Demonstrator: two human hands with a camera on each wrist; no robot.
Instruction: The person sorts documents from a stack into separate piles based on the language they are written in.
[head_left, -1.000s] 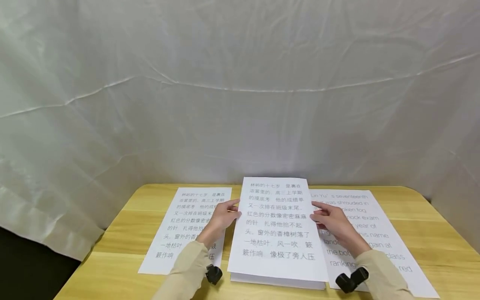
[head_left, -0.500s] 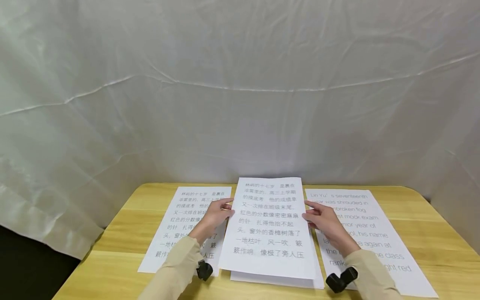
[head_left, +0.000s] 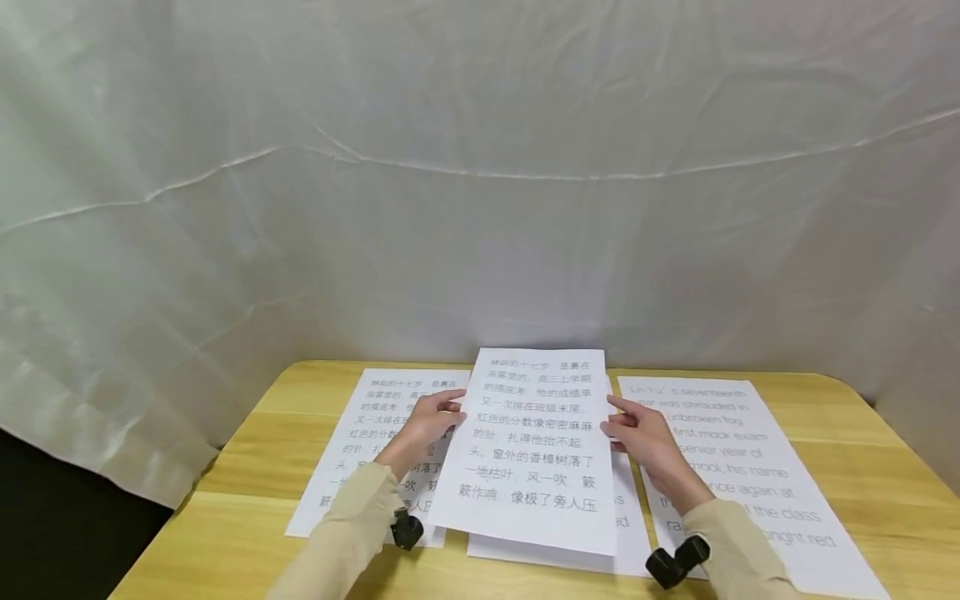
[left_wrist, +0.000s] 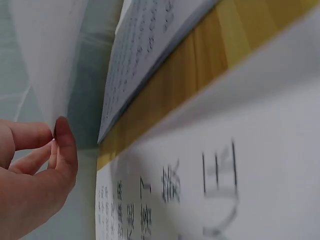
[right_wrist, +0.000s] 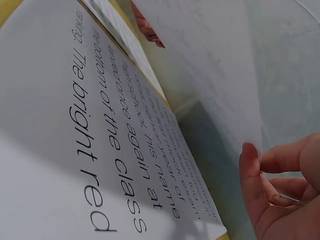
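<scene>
A white sheet of paper printed with large Chinese characters hangs tilted between both hands, overlapping the middle pile in the head view. My left hand pinches its left edge between thumb and fingers. On the opposite edge, my right hand has the same kind of pinch. Beneath the sheet, a stack of paper shows its right side and front edge, with bits of English print on top. Seen from the left wrist, the stack has visible thickness, and the held sheet rises away from the table.
Left of the stack lies a page of Chinese text, partly behind my left forearm. An English-text page lies to the right, partly under my right forearm. The wooden table backs onto a pale grey curtain.
Both hands have shifted left with the Chinese sheet, mostly in the first half second. More of the pile's right side shows, now with English letters visible. The head view has shifted slightly.
</scene>
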